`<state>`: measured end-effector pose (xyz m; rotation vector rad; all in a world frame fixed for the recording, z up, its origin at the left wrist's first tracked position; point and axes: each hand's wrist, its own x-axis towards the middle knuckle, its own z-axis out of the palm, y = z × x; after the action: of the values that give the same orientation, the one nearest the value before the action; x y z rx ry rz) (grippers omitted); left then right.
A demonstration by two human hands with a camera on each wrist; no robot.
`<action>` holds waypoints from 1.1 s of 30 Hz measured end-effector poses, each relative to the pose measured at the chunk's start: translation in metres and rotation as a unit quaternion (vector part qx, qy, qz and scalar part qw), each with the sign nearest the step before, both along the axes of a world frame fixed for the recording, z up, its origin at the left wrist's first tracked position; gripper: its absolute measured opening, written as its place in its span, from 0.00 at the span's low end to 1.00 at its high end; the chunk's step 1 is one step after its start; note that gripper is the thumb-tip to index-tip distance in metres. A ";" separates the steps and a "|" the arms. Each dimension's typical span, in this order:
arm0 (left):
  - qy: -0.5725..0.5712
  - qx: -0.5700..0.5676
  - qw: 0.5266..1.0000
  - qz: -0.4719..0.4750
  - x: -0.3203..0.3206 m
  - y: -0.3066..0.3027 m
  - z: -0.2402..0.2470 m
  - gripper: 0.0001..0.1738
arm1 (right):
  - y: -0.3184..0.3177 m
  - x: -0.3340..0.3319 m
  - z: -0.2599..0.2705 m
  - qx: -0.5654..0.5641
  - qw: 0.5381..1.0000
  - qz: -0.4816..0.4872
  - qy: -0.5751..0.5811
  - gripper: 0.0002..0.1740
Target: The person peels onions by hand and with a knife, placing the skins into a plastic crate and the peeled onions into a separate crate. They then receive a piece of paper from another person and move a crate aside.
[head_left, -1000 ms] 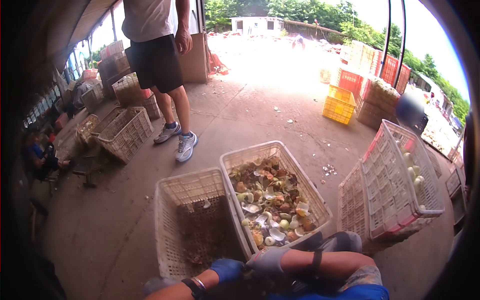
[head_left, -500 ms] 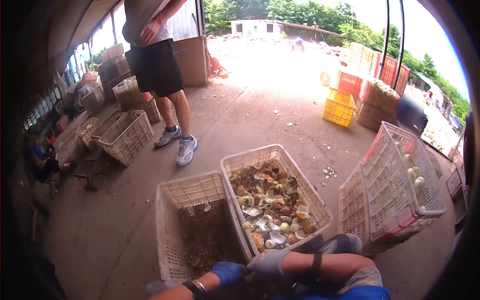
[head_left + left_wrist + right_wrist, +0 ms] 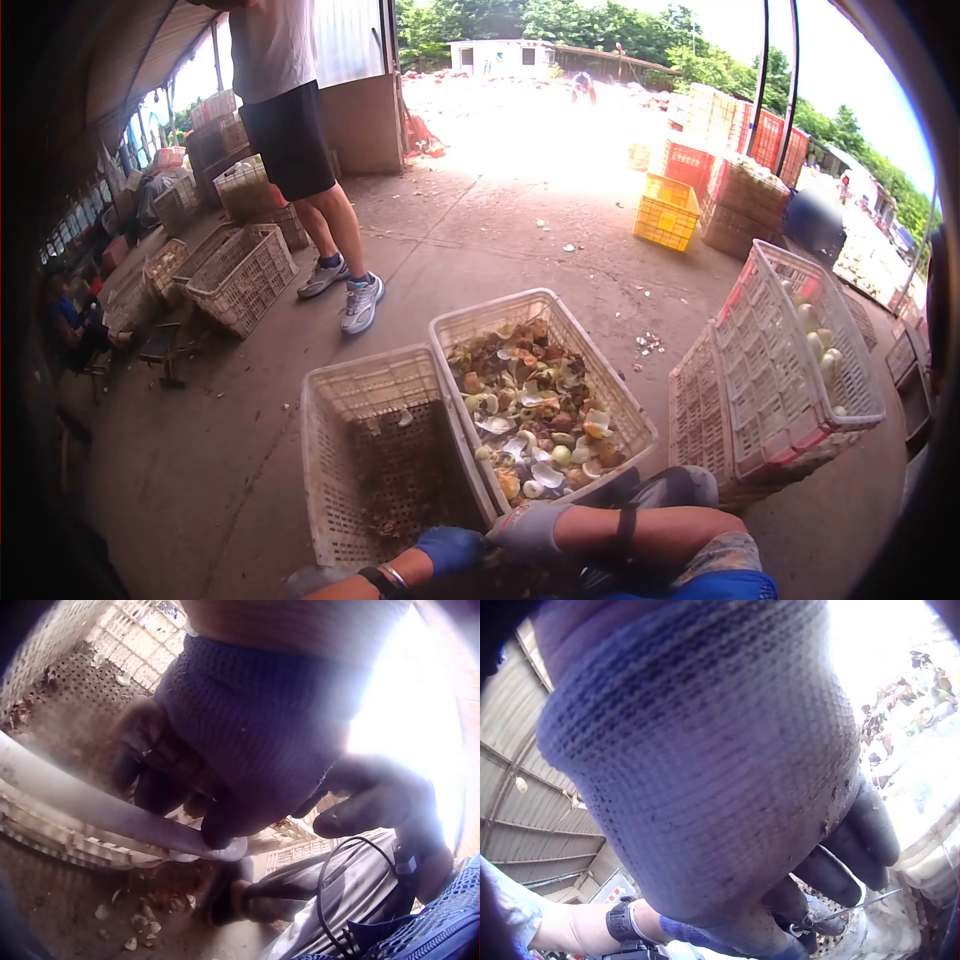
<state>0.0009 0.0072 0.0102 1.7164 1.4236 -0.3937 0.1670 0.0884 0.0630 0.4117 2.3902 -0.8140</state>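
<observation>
Blue glove fabric covers the left hand (image 3: 452, 550); its fingers bend near the rim of the dark-bottomed crate (image 3: 312, 470). The right hand (image 3: 528, 530), in a pale knit glove, lies close beside it, fingers bent. A thin, pointed metal piece (image 3: 877, 898) shows between the hands; which one grips it, I cannot tell. It looks light, stiff and probably sharp, so best taken by the end away from its point.

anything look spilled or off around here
Yes, a little: a small patch of pale scraps lies on the floor, outside the crate of peelings, so it looks like spillage. The crate beside it looks dark and grimy inside. I see no clear breakage.
</observation>
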 end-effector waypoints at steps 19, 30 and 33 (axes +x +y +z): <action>0.012 -0.011 1.000 -0.007 0.002 0.000 0.001 0.29 | -0.002 0.000 0.004 -0.003 1.000 -0.006 -0.002 0.19; 0.008 -0.013 1.000 -0.004 0.002 0.000 0.003 0.29 | -0.003 0.000 0.012 0.003 1.000 0.003 0.005 0.19; 0.009 -0.012 1.000 -0.009 0.003 0.000 0.002 0.29 | -0.003 -0.001 0.009 0.003 1.000 0.005 -0.007 0.19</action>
<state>0.0036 0.0073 0.0125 1.7118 1.4116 -0.4350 0.1663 0.0858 0.0724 0.4057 2.3798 -0.7958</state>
